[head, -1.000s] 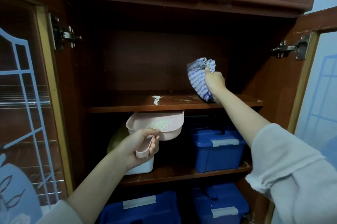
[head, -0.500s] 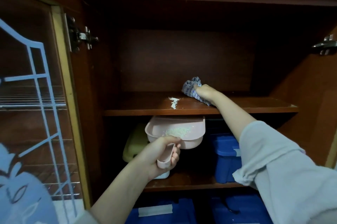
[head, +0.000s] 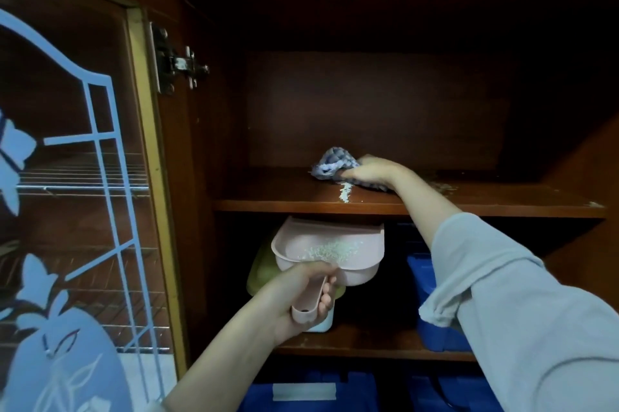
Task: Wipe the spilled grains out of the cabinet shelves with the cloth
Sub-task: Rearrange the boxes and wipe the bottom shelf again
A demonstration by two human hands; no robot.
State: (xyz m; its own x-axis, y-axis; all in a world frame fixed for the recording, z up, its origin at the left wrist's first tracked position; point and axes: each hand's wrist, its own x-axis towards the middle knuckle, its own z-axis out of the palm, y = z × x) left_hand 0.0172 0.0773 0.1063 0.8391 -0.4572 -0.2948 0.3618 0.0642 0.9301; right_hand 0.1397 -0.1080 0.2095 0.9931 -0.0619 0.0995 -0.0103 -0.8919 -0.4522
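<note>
Some grains (head: pixel 331 249) already in our dustpan (head: pixel 370 265), one pile (head: pixel 345 192) left on the shelf (head: pixel 268 195); right fingers (head: pixel 353 173) clutch cloth (head: pixel 330 162), left fingers (head: pixel 326 302) grip dustpan.

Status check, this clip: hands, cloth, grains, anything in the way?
Right hand holds cloth on upper shelf. Left hand grips pink dustpan under shelf edge. Small grain pile beside cloth, near edge. Path clear.

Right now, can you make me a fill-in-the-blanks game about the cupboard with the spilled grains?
1. The right hand holds the ____ down on the shelf.
2. The left hand holds a ____ dustpan below the shelf edge.
3. The storage boxes lower down are ____.
Missing words: cloth; pink; blue.
</note>
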